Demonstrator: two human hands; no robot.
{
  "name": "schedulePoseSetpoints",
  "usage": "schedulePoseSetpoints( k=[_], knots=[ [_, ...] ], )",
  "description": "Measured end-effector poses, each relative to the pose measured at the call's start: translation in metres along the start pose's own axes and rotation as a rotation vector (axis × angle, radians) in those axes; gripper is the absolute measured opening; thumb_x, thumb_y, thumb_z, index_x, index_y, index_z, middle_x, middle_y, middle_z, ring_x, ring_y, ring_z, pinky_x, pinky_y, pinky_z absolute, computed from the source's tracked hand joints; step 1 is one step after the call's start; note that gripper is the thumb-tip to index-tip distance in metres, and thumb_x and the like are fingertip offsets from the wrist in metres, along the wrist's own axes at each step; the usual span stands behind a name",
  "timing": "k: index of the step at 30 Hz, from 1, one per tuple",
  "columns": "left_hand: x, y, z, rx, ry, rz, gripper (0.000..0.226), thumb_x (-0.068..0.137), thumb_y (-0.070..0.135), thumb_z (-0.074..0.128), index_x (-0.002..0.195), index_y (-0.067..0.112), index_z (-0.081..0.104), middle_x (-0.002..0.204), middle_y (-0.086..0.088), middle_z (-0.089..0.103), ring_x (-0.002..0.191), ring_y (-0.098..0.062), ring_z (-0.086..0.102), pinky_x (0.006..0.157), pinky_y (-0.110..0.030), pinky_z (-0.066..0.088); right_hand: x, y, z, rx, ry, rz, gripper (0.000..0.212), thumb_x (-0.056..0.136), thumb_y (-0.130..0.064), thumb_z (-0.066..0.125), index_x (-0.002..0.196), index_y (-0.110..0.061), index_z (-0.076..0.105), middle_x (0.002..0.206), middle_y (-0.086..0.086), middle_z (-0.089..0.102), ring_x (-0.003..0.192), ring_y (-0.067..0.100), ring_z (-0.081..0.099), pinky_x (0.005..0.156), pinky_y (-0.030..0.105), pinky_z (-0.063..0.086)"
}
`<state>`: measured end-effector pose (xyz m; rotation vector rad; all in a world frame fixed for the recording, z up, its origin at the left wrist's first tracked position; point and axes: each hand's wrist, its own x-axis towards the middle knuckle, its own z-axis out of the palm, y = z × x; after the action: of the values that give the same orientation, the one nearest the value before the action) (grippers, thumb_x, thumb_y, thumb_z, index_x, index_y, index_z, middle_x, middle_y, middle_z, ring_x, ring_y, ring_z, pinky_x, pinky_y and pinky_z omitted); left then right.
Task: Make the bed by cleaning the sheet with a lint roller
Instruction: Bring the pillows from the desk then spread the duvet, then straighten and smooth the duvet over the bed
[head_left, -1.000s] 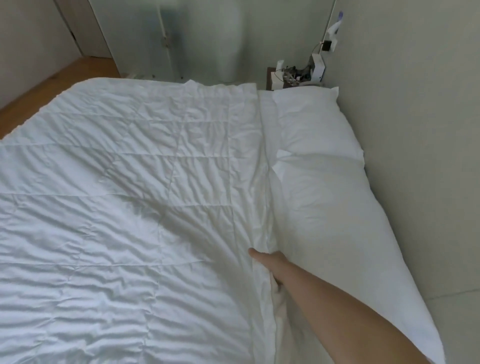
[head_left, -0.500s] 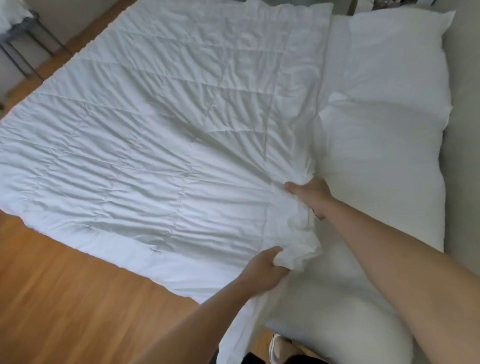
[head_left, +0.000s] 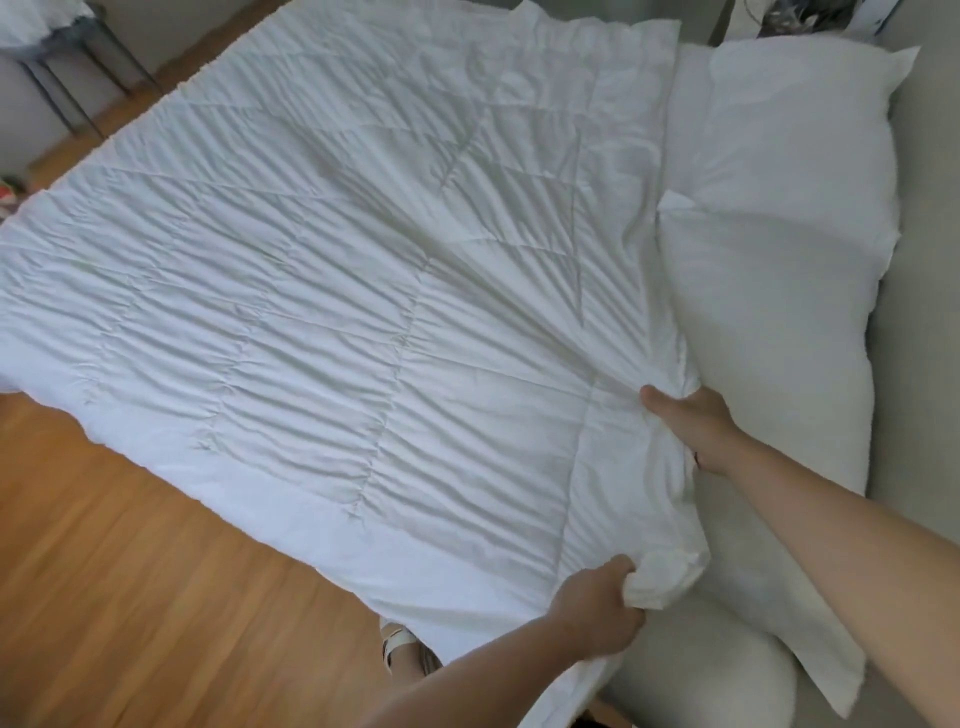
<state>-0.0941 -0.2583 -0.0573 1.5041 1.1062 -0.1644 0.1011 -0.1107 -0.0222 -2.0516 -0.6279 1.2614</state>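
A white quilted duvet (head_left: 322, 291) lies spread over the bed, wrinkled, its near edge hanging toward the wooden floor. My left hand (head_left: 597, 608) grips the duvet's near corner, which is bunched in its fingers. My right hand (head_left: 696, 421) holds the duvet's top edge a little farther along, beside the pillows, thumb on top of the fabric. Two white pillows (head_left: 779, 218) lie along the right side against the wall. No lint roller is in view.
Wooden floor (head_left: 130, 597) runs along the bed's left side. A dark metal-legged stand (head_left: 62, 67) is at the far left corner. A sandalled foot (head_left: 400, 644) shows below the duvet edge. A cluttered nightstand (head_left: 810, 15) sits beyond the pillows.
My view has swung down and left from the headboard wall. My left hand has come in and taken the duvet corner, and my right hand keeps hold of the top edge.
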Motion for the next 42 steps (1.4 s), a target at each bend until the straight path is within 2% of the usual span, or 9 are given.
schedulePoseSetpoints(
  k=[9,13,17,22,24,27,30,35,42],
  knots=[
    [-0.008,-0.049,-0.069,-0.151,0.049,-0.072,0.047,0.091,0.047,0.067,0.13,0.023,0.056,0.115,0.007,0.062,0.115,-0.022,0.062,0.089,-0.031,0.05,0.007,-0.034,0.054,0.222,-0.123,0.177,0.051,0.083,-0.031,0.082,0.123,-0.004,0.064,0.112,0.016,0.071,0.099,0.032,0.07,0.084,0.043,0.057],
    [-0.017,-0.075,-0.087,-0.255,-0.03,-0.024,0.005,0.089,0.042,0.066,0.092,0.041,0.063,0.098,0.014,0.066,0.103,-0.016,0.064,0.096,-0.036,0.052,0.0,-0.043,0.075,0.213,-0.201,0.268,0.026,0.095,-0.02,0.065,0.114,-0.003,0.067,0.1,0.015,0.068,0.088,0.032,0.065,0.072,0.037,0.052],
    [-0.029,-0.101,-0.126,-0.379,-0.134,0.058,0.021,0.083,0.045,0.07,0.104,0.047,0.067,0.115,0.01,0.07,0.114,-0.015,0.066,0.104,-0.036,0.051,-0.006,-0.068,0.11,0.16,0.2,0.115,0.054,0.082,0.002,0.068,0.135,0.001,0.056,0.119,0.013,0.065,0.093,0.029,0.063,0.083,0.038,0.053],
    [-0.085,-0.164,-0.243,-0.739,-0.224,0.122,0.03,0.096,0.03,0.072,0.122,0.015,0.074,0.122,-0.004,0.074,0.117,-0.025,0.069,0.104,-0.04,0.054,-0.038,-0.16,0.234,0.265,0.424,-0.17,0.057,0.067,-0.001,0.063,0.123,-0.01,0.067,0.114,0.005,0.071,0.1,0.026,0.07,0.088,0.037,0.06],
    [-0.115,-0.206,-0.3,-0.863,-0.145,0.09,0.03,0.095,0.027,0.074,0.121,0.013,0.074,0.12,-0.012,0.075,0.114,-0.032,0.07,0.102,-0.047,0.054,-0.046,-0.194,0.315,0.27,0.391,-0.258,0.063,0.067,-0.003,0.058,0.129,-0.015,0.064,0.117,0.0,0.071,0.104,0.022,0.069,0.093,0.037,0.059],
    [-0.141,-0.291,-0.374,-0.996,0.224,-0.06,0.028,0.09,0.024,0.076,0.114,0.01,0.076,0.111,-0.015,0.077,0.108,-0.038,0.072,0.098,-0.051,0.056,-0.053,-0.228,0.441,0.116,0.19,-0.331,0.075,0.076,-0.008,0.061,0.147,-0.024,0.046,0.134,-0.001,0.062,0.115,0.02,0.062,0.101,0.033,0.052],
    [-0.14,-0.385,-0.412,-0.705,0.624,-0.366,0.038,0.089,0.036,0.075,0.115,0.009,0.068,0.102,-0.009,0.076,0.097,-0.032,0.071,0.089,-0.043,0.057,-0.064,-0.217,0.537,-0.145,-0.242,-0.251,0.097,0.077,-0.021,0.072,0.159,-0.033,0.021,0.151,0.002,0.047,0.118,0.02,0.058,0.088,0.032,0.053],
    [-0.14,-0.465,-0.429,-0.439,0.574,-0.531,0.083,0.09,0.03,0.076,0.156,0.009,0.031,0.146,-0.018,0.053,0.121,-0.035,0.059,0.097,-0.039,0.048,-0.107,-0.118,0.582,-0.657,-0.364,-0.27,0.076,0.094,-0.026,0.056,0.16,-0.021,0.02,0.152,0.012,0.04,0.139,0.03,0.043,0.11,0.035,0.039],
    [-0.132,-0.483,-0.432,-0.477,0.586,-0.486,0.097,0.087,0.036,0.08,0.16,0.009,0.022,0.159,-0.013,0.039,0.145,-0.032,0.041,0.116,-0.045,0.039,-0.131,0.001,0.53,-0.736,-0.273,0.048,0.068,0.096,-0.022,0.05,0.158,-0.017,0.023,0.155,0.01,0.042,0.138,0.028,0.045,0.108,0.031,0.041]
  ],
)
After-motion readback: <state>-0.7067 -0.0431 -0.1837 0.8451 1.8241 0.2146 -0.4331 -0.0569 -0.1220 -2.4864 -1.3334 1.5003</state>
